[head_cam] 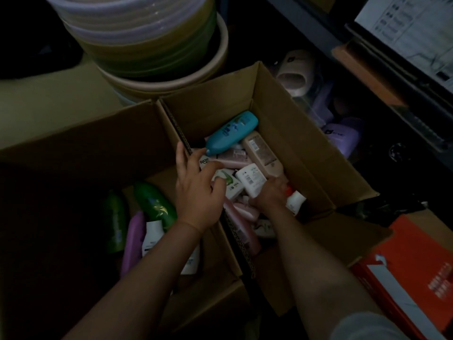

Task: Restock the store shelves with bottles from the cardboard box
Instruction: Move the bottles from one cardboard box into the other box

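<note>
Two open boxes | cardboard box (pixel 306 153) on the right well stocked with bottles, restocking barely begun by my reckoning | left hand (pixel 196 190) curled loosely over white bottle (pixel 226 180), grip unclear | right hand (pixel 270 192) clasping white bottle with orange cap (pixel 295 198)

The box (pixel 282 133) is open at the top, so entry from above is allowed, but its floor is packed with lying bottles. Toward its far corner, a teal bottle (pixel 231 134) lies tilted over the heap. Its near half is taken up by the left hand (pixel 198 190) and the right hand (pixel 270 190), both among the bottles. Just beyond its far-left corner, a stack of basins (pixel 144 45) rises. Close along its right wall, a shelf (pixel 402 99) stands, with a dark gap left between.
</note>
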Demonstrator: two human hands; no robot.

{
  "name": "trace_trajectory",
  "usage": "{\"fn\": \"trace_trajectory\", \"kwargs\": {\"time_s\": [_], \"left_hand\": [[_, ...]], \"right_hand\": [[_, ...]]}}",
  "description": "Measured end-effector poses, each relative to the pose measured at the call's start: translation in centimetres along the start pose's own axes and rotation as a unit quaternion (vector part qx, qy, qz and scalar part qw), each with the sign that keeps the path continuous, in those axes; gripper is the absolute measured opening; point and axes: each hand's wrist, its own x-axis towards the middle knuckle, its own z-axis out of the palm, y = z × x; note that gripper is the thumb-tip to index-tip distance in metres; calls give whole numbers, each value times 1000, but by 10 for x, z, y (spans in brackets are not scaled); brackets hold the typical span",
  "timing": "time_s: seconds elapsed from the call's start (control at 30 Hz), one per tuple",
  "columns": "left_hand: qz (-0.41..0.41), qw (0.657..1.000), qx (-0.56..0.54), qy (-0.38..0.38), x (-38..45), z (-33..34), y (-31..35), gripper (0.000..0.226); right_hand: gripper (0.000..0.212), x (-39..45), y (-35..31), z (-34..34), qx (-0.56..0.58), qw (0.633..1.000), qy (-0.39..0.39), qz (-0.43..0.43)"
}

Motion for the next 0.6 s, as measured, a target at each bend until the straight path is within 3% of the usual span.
{"fn": "trace_trajectory", "kwargs": {"time_s": [0.2, 0.4, 0.5, 0.6], "left_hand": [[-7, 1000, 22, -12, 2, 0, 3, 54], [-8, 999, -2, -35, 4, -4, 1, 62], [-59, 982, -168, -58, 4, -21, -3, 71], [-158, 888, -433, -9, 6, -59, 9, 81]], "right_hand": [[119, 1, 19, 5, 159, 986, -46, 27], [86, -30, -11, -55, 421, 903, -75, -28], [64, -70, -43, -101, 497, 858, -64, -109], [37, -112, -72, -135, 505, 831, -62, -223]]}}
